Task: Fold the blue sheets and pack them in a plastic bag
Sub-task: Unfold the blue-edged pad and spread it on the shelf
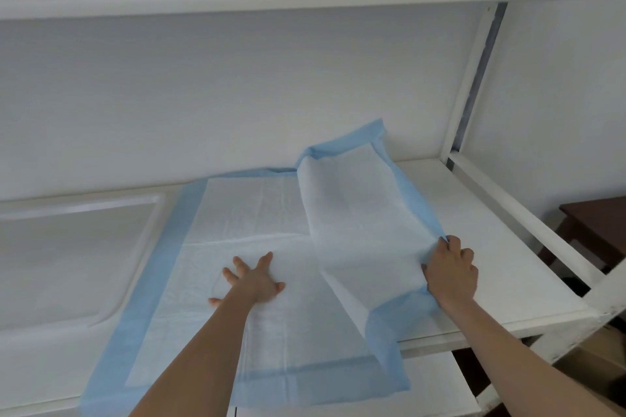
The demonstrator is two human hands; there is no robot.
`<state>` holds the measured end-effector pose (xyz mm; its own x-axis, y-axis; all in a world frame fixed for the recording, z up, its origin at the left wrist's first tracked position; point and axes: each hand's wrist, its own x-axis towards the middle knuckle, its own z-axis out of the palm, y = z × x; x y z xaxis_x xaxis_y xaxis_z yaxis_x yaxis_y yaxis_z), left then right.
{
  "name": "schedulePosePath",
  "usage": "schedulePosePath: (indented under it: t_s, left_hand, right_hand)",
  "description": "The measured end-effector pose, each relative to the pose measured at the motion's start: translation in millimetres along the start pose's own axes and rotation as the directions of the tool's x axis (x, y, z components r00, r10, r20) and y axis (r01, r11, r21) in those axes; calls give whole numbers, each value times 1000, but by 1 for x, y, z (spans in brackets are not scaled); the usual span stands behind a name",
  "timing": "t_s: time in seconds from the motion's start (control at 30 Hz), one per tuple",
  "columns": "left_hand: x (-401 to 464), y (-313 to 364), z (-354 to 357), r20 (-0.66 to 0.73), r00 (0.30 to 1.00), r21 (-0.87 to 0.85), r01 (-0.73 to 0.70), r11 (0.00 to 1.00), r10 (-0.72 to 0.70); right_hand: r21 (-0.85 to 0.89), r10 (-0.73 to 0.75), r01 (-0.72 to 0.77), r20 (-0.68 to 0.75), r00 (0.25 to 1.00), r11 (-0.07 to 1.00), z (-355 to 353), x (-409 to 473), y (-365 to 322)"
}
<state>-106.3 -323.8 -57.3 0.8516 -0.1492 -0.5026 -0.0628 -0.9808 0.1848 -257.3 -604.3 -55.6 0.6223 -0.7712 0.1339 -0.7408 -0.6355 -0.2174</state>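
You are pressing your left hand [254,278], fingers spread flat, on the sheet [250,213], a white quilted pad with blue plastic border lying on the smooth white shelf [474,234]. Your right hand [450,269] is pinching its raised right edge.

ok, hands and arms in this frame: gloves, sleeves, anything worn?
Nothing worn that shows. The left hand and right hand are bare, no gloves, no rings or watch visible. Both forearms are bare up to the frame edge, no sleeves, straps or markings in view.
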Motion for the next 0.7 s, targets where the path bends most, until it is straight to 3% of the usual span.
schedulePosePath:
  t_s: [0.07, 0.17, 0.23, 0.3, 0.37, 0.43, 0.57, 0.7]
  left_hand:
    - [-1, 3, 0, -14, 1000, 0, 5, 1000, -5]
    - [-8, 7, 1, -57, 998, -101, 12, 995, -18]
    - [-9, 8, 1, -122, 992, -106, -29, 994, 16]
    - [-8, 9, 1, -166, 981, -68, -108, 992, 95]
    - [-5, 9, 3, -134, 971, -54, -205, 977, 196]
    - [-3, 6, 6, -79, 965, -58, -256, 965, 251]
    - [-4, -3, 14, -63, 971, -51, -234, 971, 230]
    - [-6, -3, 16, -50, 974, -17, -221, 975, 220]
  right_hand:
    - [-25, 26, -26, 3, 1000, 999, -5, 6, 5]
    - [170, 52, -33, -109, 993, 985, -16, 15, 5]
    - [315, -7, 93, -265, 964, 944, -24, 19, -2]
    - [442, -112, 241, -299, 948, 864, -30, 16, -17]
    - [563, -246, 312, -191, 950, 765, -26, 6, -35]
    - [624, -345, 262, 13, 939, 736, -17, -9, -52]
    - [558, -393, 166, 317, 863, 813, 10, -30, -67]
    - [357, -368, 233, 380, 849, 905, 28, -39, -53]
